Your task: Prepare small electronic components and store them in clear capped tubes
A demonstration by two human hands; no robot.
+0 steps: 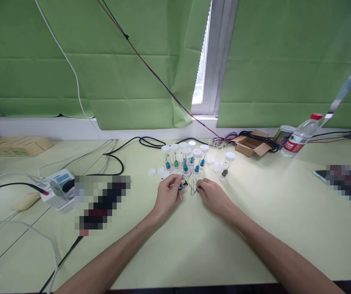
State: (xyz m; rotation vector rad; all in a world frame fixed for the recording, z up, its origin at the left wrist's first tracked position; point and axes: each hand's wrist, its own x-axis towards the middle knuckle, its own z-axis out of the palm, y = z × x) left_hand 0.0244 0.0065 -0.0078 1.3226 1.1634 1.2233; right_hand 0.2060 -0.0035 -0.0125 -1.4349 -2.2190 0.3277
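My left hand (168, 192) is closed in a pinch around a small shiny blue piece (180, 187), mostly hidden by the fingers. Just to the right, thin bent metal wires (193, 188) lie on the table between my hands. My right hand (211, 195) has its fingers pressed together at the wires' right side; what they grip is too small to make out. Beyond the hands stand several clear tubes (186, 162) with white caps, most holding a blue piece on a thin stem, one a green piece. Another tube (226, 166), slightly apart on the right, holds a dark grey piece.
Loose white caps (152, 172) lie beside the tubes. Farther right are an open cardboard box (251, 143), a can (283, 136), a water bottle (301, 136) and a phone (320, 175). At left are a power strip (58, 190), cables and a blurred dark object (103, 206).
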